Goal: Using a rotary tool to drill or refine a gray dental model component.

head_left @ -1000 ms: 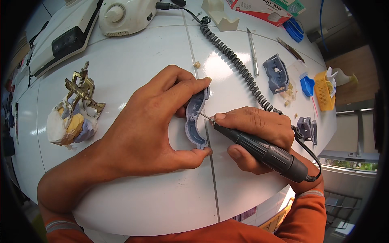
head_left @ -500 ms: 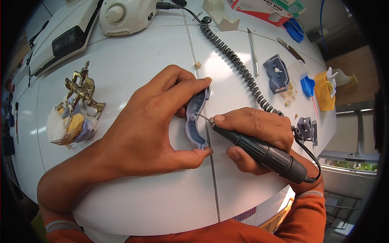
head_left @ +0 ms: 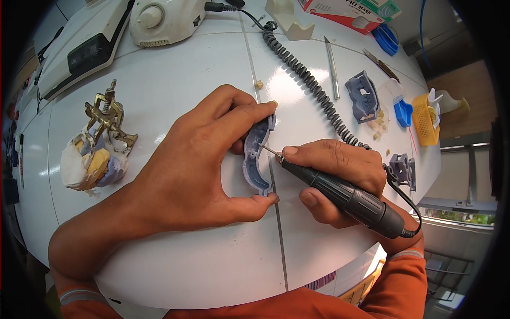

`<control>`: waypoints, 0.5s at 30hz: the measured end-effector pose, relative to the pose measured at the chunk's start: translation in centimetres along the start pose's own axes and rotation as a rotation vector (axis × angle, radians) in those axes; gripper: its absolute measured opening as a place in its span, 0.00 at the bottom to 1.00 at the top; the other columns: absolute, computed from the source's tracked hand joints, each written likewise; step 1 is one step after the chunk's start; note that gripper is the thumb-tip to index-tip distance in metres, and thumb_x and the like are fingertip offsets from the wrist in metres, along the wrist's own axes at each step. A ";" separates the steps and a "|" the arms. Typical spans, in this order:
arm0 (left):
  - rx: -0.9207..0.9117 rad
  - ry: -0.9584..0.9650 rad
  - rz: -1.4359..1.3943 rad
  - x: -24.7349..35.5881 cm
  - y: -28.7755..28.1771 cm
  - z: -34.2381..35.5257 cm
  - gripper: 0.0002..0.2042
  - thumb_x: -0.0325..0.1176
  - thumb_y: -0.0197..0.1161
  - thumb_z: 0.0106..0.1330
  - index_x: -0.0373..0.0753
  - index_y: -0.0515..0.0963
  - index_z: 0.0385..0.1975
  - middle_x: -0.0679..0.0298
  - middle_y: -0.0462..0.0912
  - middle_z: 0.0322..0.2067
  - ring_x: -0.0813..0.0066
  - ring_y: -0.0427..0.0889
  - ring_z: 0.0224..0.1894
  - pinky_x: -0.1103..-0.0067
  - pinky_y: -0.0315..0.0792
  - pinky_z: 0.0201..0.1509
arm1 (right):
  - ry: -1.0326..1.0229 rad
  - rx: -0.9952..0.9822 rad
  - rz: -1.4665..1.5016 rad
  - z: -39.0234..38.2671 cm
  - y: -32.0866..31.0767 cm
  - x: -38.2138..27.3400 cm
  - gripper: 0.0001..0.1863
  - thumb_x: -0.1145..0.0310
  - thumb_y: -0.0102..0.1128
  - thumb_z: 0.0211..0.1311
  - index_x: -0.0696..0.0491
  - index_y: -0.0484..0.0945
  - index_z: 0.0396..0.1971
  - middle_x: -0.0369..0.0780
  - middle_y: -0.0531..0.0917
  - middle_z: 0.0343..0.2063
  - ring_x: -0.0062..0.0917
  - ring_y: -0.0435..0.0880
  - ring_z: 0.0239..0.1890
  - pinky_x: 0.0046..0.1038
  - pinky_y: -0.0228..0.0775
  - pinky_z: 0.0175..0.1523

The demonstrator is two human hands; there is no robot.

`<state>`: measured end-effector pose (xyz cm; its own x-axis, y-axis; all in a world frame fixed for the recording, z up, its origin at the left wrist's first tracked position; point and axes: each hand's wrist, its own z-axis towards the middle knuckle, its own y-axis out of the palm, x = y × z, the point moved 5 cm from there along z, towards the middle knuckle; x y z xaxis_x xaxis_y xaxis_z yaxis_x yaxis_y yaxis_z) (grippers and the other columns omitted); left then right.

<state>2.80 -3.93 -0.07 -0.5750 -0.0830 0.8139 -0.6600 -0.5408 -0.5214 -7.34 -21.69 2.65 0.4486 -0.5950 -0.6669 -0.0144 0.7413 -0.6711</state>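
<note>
My left hand (head_left: 186, 159) grips a curved blue-grey dental tray-like piece (head_left: 256, 165) by its two ends, thumb at the lower end and fingers at the upper. My right hand (head_left: 340, 175) is closed around a black rotary handpiece (head_left: 356, 204), whose thin metal bur (head_left: 271, 151) reaches into the piece's channel near its middle. A coiled cord (head_left: 308, 80) runs from the handpiece toward a white control box (head_left: 162, 21) at the top.
On the white worktop (head_left: 202, 266): a brass articulator (head_left: 106, 114) with plaster models, a white machine (head_left: 79, 58), scalpel (head_left: 332, 69), metal blade (head_left: 377, 63), grey pieces (head_left: 361, 95) (head_left: 401, 170), beige holder (head_left: 287, 18), yellow basket (head_left: 425, 119), blue containers (head_left: 402, 111) (head_left: 385, 37), mask box (head_left: 345, 13).
The handpiece and my right hand have shifted very slightly, the bur tip sitting a little higher in the channel. My left hand and the held piece look the same.
</note>
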 end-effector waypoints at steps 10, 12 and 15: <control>-0.003 -0.005 0.000 -0.1 0.0 0.0 0.43 0.32 0.83 0.44 0.30 0.75 0.66 0.54 0.77 0.53 0.67 0.81 0.49 0.76 0.77 0.48 | -0.007 0.002 0.006 0.0 0.1 0.0 0.21 0.67 0.71 0.58 0.63 0.87 0.49 0.51 0.92 0.43 0.42 0.94 0.44 0.36 0.88 0.51; 0.002 0.000 -0.002 -0.1 0.1 0.0 0.43 0.32 0.83 0.44 0.30 0.75 0.66 0.54 0.77 0.53 0.67 0.81 0.49 0.76 0.77 0.48 | -0.026 0.006 0.004 0.0 0.1 0.1 0.21 0.67 0.71 0.58 0.63 0.87 0.50 0.51 0.92 0.43 0.41 0.94 0.44 0.35 0.88 0.51; 0.007 0.001 0.000 0.0 0.0 0.0 0.43 0.32 0.83 0.44 0.30 0.75 0.67 0.54 0.77 0.53 0.67 0.81 0.49 0.76 0.77 0.48 | -0.048 0.054 0.011 0.1 0.0 0.1 0.22 0.73 0.72 0.55 0.61 0.87 0.52 0.48 0.91 0.37 0.35 0.93 0.37 0.30 0.87 0.44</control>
<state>2.76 -3.91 -0.06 -0.5757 -0.0818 0.8136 -0.6569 -0.5463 -0.5197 -7.18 -21.68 2.60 0.4911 -0.5720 -0.6569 0.0278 0.7641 -0.6445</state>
